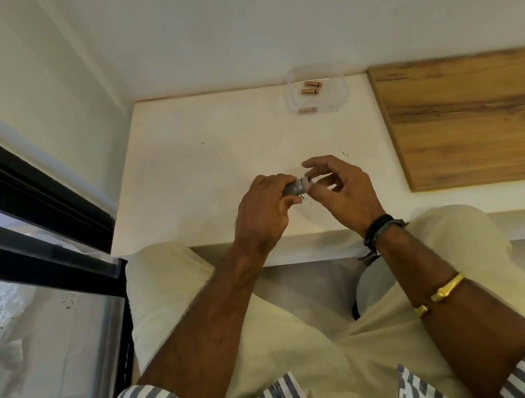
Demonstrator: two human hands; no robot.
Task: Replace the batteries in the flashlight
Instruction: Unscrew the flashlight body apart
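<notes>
Both hands meet over the near part of the white tabletop [199,160]. My left hand [264,210] is wrapped tight around the dark flashlight [292,189], so only its ribbed grey end pokes out to the right between my fingers. My right hand [339,191] sits just beside that end, thumb and first fingers pinched at a pale part at the tip, the other fingers loosely curled and spread; I cannot tell whether that part is a cap or a battery. The flashlight lies roughly level, held just above the surface rather than resting on it.

At the far edge of the tabletop, well apart from my hands, stands a clear tray [341,95] with three copper-coloured batteries [309,91] inside, two close together toward the back and one alone near the front wall. A wooden board [483,116] lies flat on the right side. Dark cords [382,229] circle my right wrist, and a gold bangle [444,288] sits further up that forearm.
</notes>
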